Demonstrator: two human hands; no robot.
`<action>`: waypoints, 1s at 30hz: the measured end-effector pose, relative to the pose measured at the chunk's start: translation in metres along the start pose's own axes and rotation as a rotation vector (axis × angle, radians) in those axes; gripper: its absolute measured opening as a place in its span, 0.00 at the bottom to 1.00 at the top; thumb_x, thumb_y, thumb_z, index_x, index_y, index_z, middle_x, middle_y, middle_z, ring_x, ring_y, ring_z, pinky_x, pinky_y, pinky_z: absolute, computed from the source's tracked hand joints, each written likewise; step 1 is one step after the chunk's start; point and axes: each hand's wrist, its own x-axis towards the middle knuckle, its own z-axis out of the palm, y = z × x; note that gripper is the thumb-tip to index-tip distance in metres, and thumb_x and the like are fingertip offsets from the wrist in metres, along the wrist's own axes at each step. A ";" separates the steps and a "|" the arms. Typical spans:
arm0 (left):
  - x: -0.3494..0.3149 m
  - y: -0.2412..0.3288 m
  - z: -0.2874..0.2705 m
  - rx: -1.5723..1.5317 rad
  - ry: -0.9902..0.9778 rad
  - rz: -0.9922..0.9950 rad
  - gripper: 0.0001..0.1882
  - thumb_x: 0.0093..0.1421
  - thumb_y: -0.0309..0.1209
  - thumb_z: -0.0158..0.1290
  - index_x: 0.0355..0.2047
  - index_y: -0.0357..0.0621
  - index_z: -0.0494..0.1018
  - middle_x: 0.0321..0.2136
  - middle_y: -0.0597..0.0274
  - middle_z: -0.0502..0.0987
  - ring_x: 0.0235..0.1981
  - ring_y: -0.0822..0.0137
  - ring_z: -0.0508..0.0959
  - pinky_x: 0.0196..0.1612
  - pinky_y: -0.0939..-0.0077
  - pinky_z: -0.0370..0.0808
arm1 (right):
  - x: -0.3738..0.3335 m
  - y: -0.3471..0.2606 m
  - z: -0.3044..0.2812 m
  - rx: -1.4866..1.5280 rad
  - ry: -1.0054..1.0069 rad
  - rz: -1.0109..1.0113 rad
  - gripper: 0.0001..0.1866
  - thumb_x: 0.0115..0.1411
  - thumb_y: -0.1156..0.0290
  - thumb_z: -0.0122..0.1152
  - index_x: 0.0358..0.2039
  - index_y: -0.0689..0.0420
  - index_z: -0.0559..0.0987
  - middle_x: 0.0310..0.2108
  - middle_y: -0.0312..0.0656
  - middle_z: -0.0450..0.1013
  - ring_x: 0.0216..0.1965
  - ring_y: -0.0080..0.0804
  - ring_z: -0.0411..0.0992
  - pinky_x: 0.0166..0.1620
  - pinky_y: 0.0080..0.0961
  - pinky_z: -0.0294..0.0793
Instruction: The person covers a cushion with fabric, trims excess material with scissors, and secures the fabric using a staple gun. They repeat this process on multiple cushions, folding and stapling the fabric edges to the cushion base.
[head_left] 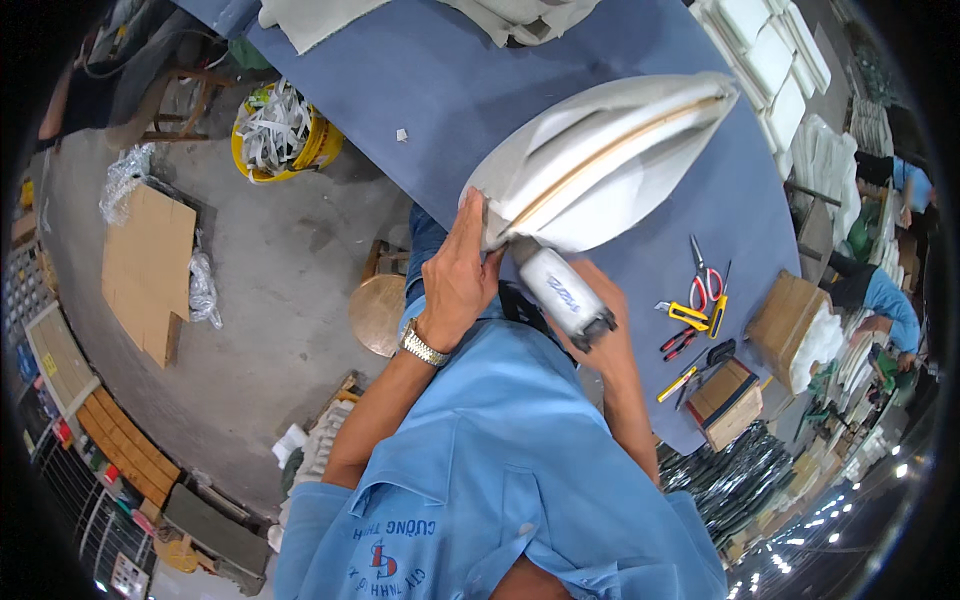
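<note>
Over the blue surface [370, 100], the left hand [460, 268] has a pinching grip on the white panel [610, 165] at its near end; the right hand [608, 318], grip partly hidden, wraps a white tool [563, 290] there.

This is a workshop, apparently one for upholstery or sewn covers. A blue-topped worktable [355, 105] carries a white cloth-covered piece [600, 165], with pliers [697, 318] and a utility knife [717, 317] on its right side. To the left, on a bare grey floor [270, 235], a yellow bucket [325, 150] brims with white scrap strips [275, 130]. Far right stand stacked white panels [775, 60] — and, farther along, a co-worker in blue [890, 300] among crowded materials.
</note>
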 end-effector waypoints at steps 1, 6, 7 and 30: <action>-0.001 0.000 0.002 0.003 0.027 0.012 0.43 0.54 0.21 0.61 0.70 0.32 0.56 0.65 0.38 0.67 0.62 0.45 0.73 0.55 0.62 0.80 | -0.013 0.004 -0.008 -0.003 0.000 0.007 0.23 0.48 0.72 0.70 0.47 0.61 0.78 0.41 0.53 0.78 0.43 0.56 0.77 0.46 0.39 0.77; -0.005 -0.005 0.012 -0.001 0.072 0.038 0.45 0.55 0.26 0.65 0.70 0.32 0.55 0.65 0.36 0.67 0.60 0.43 0.75 0.57 0.61 0.78 | -0.066 0.050 -0.025 -0.330 0.154 0.430 0.22 0.52 0.71 0.74 0.46 0.64 0.79 0.40 0.52 0.78 0.42 0.53 0.78 0.44 0.42 0.77; -0.002 -0.006 0.013 0.013 0.051 0.020 0.46 0.55 0.26 0.65 0.71 0.32 0.55 0.65 0.36 0.67 0.62 0.43 0.73 0.58 0.61 0.76 | -0.072 0.070 -0.025 -0.501 0.199 0.454 0.23 0.51 0.70 0.74 0.47 0.64 0.79 0.41 0.52 0.78 0.43 0.53 0.78 0.46 0.42 0.77; 0.006 -0.005 0.029 0.251 -0.352 0.193 0.53 0.51 0.27 0.65 0.74 0.39 0.48 0.72 0.39 0.54 0.72 0.34 0.55 0.67 0.50 0.67 | 0.132 0.134 -0.154 -0.405 1.004 0.360 0.09 0.62 0.70 0.62 0.42 0.59 0.79 0.48 0.49 0.77 0.44 0.45 0.77 0.48 0.36 0.76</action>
